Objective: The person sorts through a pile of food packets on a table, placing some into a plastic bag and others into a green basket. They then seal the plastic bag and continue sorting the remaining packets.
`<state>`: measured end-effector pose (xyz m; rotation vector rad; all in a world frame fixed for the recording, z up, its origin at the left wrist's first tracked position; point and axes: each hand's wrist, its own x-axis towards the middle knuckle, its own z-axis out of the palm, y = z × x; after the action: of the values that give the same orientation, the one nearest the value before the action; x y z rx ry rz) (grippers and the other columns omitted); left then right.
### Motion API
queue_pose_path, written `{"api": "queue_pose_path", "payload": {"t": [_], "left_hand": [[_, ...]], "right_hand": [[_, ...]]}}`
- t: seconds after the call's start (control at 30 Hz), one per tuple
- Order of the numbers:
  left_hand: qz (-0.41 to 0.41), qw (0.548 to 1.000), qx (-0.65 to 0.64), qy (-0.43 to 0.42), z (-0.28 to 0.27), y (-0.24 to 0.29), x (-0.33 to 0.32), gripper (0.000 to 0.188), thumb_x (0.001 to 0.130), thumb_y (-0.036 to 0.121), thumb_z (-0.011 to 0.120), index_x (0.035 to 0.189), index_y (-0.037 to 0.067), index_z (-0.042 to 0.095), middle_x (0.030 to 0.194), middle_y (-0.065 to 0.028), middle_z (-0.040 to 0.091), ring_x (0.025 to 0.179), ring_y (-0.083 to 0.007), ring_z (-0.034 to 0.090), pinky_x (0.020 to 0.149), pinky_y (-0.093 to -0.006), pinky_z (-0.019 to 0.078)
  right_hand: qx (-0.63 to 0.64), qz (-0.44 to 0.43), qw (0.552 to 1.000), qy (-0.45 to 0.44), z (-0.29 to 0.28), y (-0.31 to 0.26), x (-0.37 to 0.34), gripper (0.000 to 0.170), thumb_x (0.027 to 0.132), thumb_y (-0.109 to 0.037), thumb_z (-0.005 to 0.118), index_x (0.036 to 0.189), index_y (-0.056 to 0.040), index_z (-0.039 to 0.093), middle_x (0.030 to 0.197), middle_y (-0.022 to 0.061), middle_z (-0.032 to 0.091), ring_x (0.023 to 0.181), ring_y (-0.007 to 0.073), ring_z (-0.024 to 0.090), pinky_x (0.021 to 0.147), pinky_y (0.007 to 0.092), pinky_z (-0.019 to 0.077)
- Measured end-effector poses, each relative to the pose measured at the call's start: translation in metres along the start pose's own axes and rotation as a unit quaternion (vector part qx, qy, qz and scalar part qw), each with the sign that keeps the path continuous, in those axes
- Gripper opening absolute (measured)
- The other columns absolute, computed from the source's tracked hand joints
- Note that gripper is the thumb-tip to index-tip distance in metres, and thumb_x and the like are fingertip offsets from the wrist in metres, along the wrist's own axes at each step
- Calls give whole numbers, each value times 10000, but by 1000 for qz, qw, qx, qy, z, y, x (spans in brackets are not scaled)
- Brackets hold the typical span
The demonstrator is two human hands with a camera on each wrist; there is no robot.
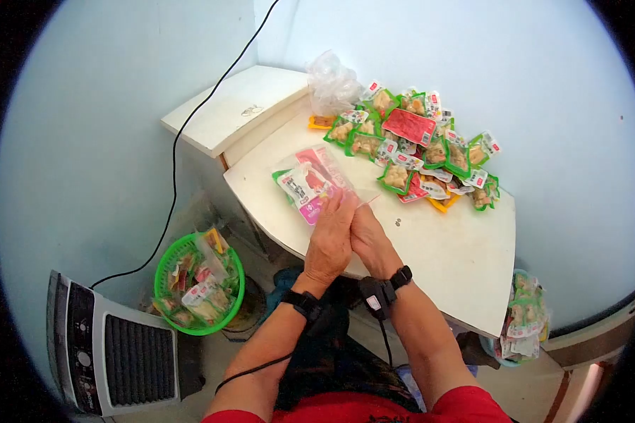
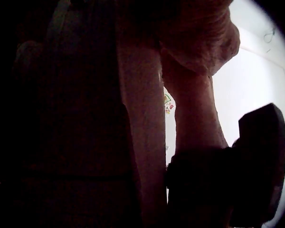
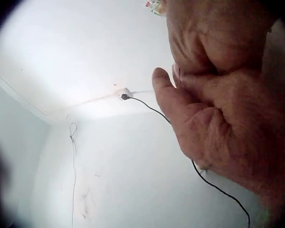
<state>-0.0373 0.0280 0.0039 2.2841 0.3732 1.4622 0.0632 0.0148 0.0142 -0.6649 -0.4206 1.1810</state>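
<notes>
Both hands come together over the near left part of the white table. My left hand point(image 1: 329, 238) and my right hand point(image 1: 371, 238) grip the near end of a clear plastic bag point(image 1: 310, 185), their fingers close together. Inside it show a green-edged food packet with a white and purple label and a pink-red packet. In the right wrist view, the right hand point(image 3: 204, 114) is large and close, its fingers bent against the other hand. The left wrist view is very dark; the bag is hidden there.
A heap of food packets point(image 1: 409, 141) covers the table's back right, with crumpled clear bags point(image 1: 331, 84) beside it. On the floor at left stand a green basket point(image 1: 242, 282) of packets and an air cooler point(image 1: 137, 352). Another filled basket point(image 1: 525, 310) is at right.
</notes>
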Motion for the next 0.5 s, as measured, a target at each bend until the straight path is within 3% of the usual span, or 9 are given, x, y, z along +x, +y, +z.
{"api": "queue_pose_path", "payload": {"t": [0.07,0.27,0.37,0.5], "left_hand": [[3,1000,1,-2,0,0,0,475,900,-23,459,1373,5,472,1400,-276,463,1325,-435,427,1114,-470,334],[13,1000,-4,2,0,-1,0,468,902,-23,455,1369,4,476,1386,-276,476,1307,-429,450,1093,-467,366],[21,1000,-8,-2,0,-1,0,463,905,-23,452,1366,1,477,1382,-273,480,1301,-425,457,1087,-463,375],[7,1000,-18,2,-1,-1,-1,464,904,-29,454,1366,-3,475,1372,-269,492,1297,-415,468,1092,-452,375]], "right_hand": [[30,22,998,47,11,-1,-2,278,996,-63,452,1258,-14,531,1132,93,609,937,199,607,798,329,551],[-8,-42,999,29,-19,16,16,238,1019,-163,450,1202,-35,533,1045,83,609,901,186,607,728,325,559],[11,-1,999,36,-31,20,28,219,1013,-139,459,1189,-33,534,1034,74,613,868,179,608,712,326,557],[39,-1,997,73,-5,8,15,196,989,-95,501,1162,-15,548,1033,84,615,820,188,610,692,329,552]]}}
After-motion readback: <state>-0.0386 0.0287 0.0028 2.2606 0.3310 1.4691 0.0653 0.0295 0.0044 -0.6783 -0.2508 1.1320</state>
